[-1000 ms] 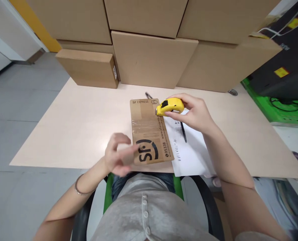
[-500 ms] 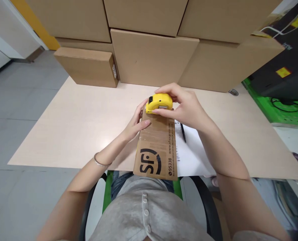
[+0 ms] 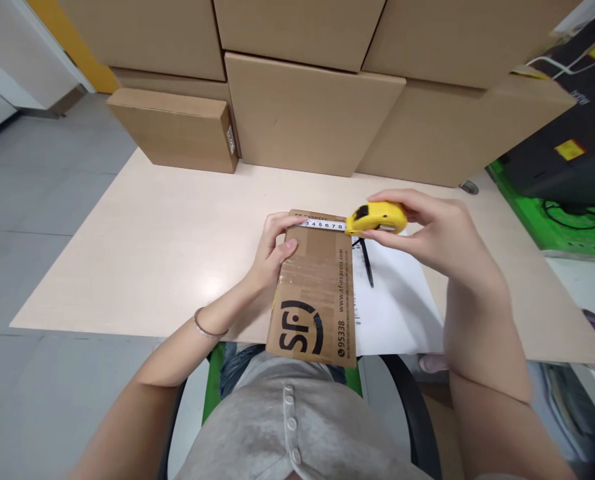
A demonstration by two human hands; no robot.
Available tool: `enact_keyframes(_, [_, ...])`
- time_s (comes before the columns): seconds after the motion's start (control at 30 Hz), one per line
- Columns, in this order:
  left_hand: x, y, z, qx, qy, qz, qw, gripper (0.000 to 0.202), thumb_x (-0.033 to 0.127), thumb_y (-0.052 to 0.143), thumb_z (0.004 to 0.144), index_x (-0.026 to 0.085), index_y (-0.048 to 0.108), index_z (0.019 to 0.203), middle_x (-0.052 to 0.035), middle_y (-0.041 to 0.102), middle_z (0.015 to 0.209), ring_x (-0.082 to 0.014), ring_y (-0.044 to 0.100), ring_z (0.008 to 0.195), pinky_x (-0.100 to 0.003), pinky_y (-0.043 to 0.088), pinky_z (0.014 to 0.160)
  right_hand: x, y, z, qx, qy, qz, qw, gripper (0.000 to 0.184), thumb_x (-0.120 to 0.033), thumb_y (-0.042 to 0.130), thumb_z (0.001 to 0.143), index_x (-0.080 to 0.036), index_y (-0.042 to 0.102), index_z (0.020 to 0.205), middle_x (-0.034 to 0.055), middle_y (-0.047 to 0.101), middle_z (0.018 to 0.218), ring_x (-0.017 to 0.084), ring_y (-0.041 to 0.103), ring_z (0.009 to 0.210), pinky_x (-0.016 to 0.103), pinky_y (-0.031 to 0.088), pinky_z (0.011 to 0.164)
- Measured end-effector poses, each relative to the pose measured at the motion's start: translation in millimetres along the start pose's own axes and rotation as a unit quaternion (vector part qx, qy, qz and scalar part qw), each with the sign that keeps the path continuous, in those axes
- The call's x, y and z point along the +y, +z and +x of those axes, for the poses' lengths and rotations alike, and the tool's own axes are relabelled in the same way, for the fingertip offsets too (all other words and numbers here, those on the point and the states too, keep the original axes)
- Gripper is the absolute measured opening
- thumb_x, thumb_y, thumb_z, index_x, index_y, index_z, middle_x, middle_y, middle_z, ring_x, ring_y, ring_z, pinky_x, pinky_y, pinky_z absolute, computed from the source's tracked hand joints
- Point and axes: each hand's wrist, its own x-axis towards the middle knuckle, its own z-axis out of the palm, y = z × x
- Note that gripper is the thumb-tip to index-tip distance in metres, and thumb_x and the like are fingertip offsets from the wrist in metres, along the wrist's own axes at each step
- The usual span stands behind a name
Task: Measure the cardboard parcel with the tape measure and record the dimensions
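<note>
My right hand [image 3: 422, 223] is closed around a yellow tape measure [image 3: 383, 217] just past the right edge of a brown cardboard box [image 3: 311, 293]. From its case the white blade [image 3: 323, 225] runs left across the box's far end, with numbers 3 to 8 readable. My left hand [image 3: 277, 245] grips the box's far left side, thumb on top, fingertips over the blade's end, which they hide. The box has black "SF" print and clear tape on it. Under its right side lie white paper sheets [image 3: 402, 313] with a black pen [image 3: 366, 263] on them.
Stacked cardboard boxes [image 3: 312, 120] form a wall along the table's back. A flat brown box [image 3: 172, 133] stands at the back left of the pale table [image 3: 142, 253]. Dark equipment [image 3: 557, 147] on a green surface stands at right.
My right hand has moved right with the tape measure, drawing the blade out across the box. My left hand has kept its hold at the left side.
</note>
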Motion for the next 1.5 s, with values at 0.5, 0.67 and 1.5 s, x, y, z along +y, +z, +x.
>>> enact_keyframes(0.5, [-6.6,2.8,-1.9,0.009,0.003,-0.005,1.000,0.040,0.062,0.060,0.099,0.037,0.074,0.127,-0.0065,0.066,0.126,-0.0319,0.057,0.128,-0.056,0.045,0.116,6.8,-4.0,-18.2,0.011,0.033,0.030,0.999,0.039,-0.038,0.086,0.087,-0.034,0.079,0.125,-0.0004,0.082,0.126,0.026,0.079,0.106,0.041,0.065,0.096])
enact_keyframes(0.67, [-5.0,1.5,-2.4,0.008,-0.008,-0.005,1.000,0.041,0.063,0.059,0.099,0.035,0.074,0.126,-0.0067,0.065,0.129,-0.0323,0.055,0.132,-0.055,0.043,0.119,2.4,-3.9,-17.6,0.031,0.010,-0.026,0.999,0.036,-0.033,0.085,0.088,-0.034,0.079,0.123,-0.0012,0.083,0.122,0.027,0.080,0.105,0.040,0.064,0.094])
enact_keyframes(1.5, [67.7,-115.5,28.8,-0.209,-0.492,-0.007,0.845,0.065,0.060,0.083,0.085,0.029,0.070,0.140,-0.0100,0.081,0.131,-0.0318,0.081,0.105,-0.034,0.067,0.081,-24.1,25.5,-1.8,0.102,0.012,0.217,0.971,0.046,-0.026,0.094,0.077,-0.027,0.077,0.119,0.0003,0.081,0.111,0.021,0.079,0.098,0.035,0.067,0.082])
